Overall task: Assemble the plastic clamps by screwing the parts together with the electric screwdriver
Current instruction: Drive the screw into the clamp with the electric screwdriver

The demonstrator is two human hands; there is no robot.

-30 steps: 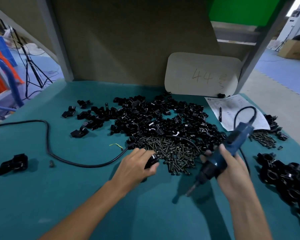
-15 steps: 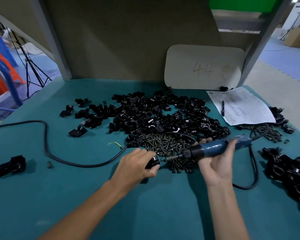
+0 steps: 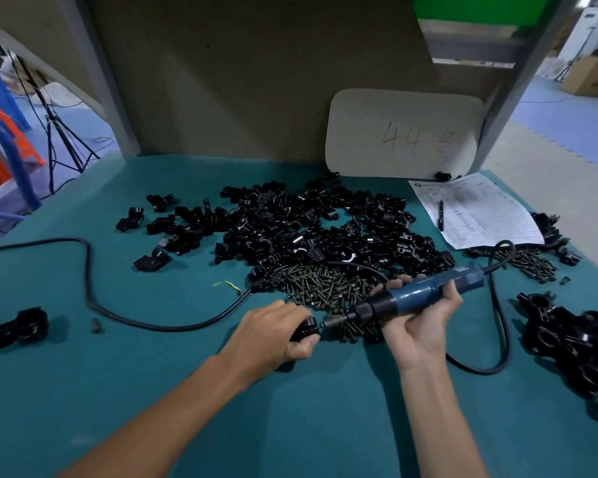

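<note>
Pinching the plastic clamp [image 3: 306,331] in a curled left hand [image 3: 273,334], gripping the electric screwdriver [image 3: 418,296] barrel in the right hand [image 3: 422,322]. Looks light, stiff, kinda slippery, so best squeezed by its sides.

**Legible markings**

- White board [image 3: 404,132], leaning at the back of the bench [image 3: 152,391]: handwritten "44" in faint reddish-brown, followed by a scrawled mark that cannot be read.
- Printed sheet [image 3: 477,210] on the bench: lines of print, too small to read.

Assembly workshop: heaped clamp parts [image 3: 311,232], screws [image 3: 325,288]
</note>
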